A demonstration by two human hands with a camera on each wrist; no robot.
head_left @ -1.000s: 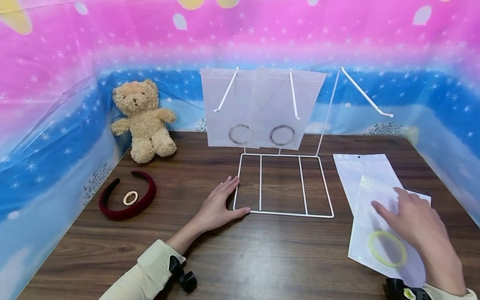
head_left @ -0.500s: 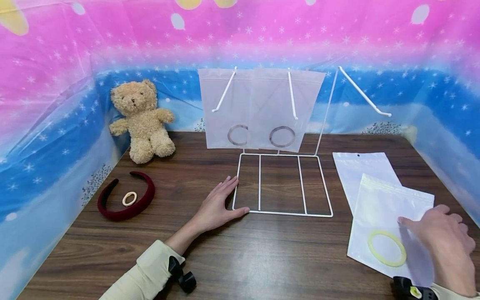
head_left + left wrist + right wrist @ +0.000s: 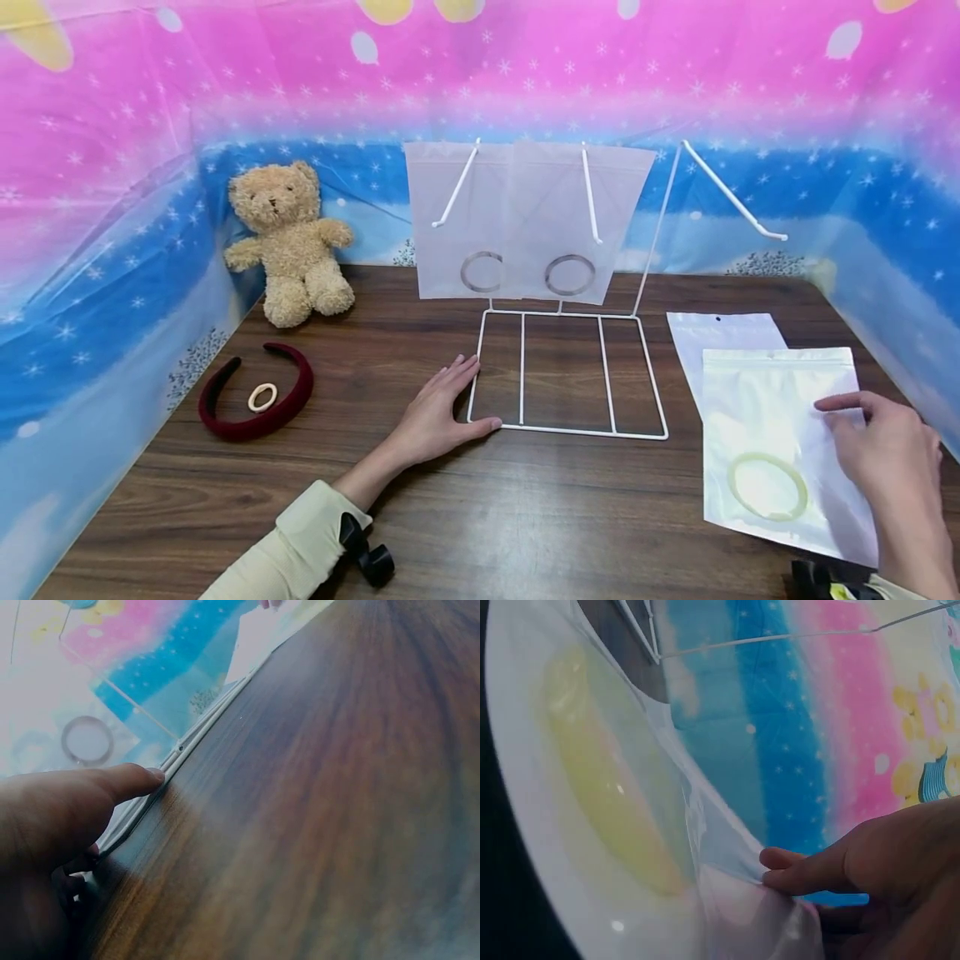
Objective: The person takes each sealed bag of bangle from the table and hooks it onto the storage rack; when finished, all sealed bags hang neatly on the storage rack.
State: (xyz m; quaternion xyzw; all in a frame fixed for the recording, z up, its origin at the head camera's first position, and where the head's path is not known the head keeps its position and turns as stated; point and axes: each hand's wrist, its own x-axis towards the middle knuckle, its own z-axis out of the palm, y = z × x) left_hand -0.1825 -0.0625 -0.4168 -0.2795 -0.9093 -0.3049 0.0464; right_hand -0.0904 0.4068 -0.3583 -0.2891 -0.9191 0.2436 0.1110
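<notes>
My left hand lies by the left front corner of a white wire display rack. Its fingers are stretched along the rack's left side, and the thumb touches the front wire, as the left wrist view also shows. At the right, my right hand holds the right edge of a white zip bag with a pale yellow-green bangle inside. In the right wrist view the bag bends at the fingers, some of them hidden behind it. Another white bag lies partly under this one.
Two translucent bags, a left one and a right one, hang on the rack's hooks, each with a dark ring. A third hook juts out bare. A teddy bear, a dark red headband and a small ring stand left.
My right hand has slid from the top of the bag to its right edge and taken hold there. The bag has turned straighter and lifted somewhat. The left hand stays put.
</notes>
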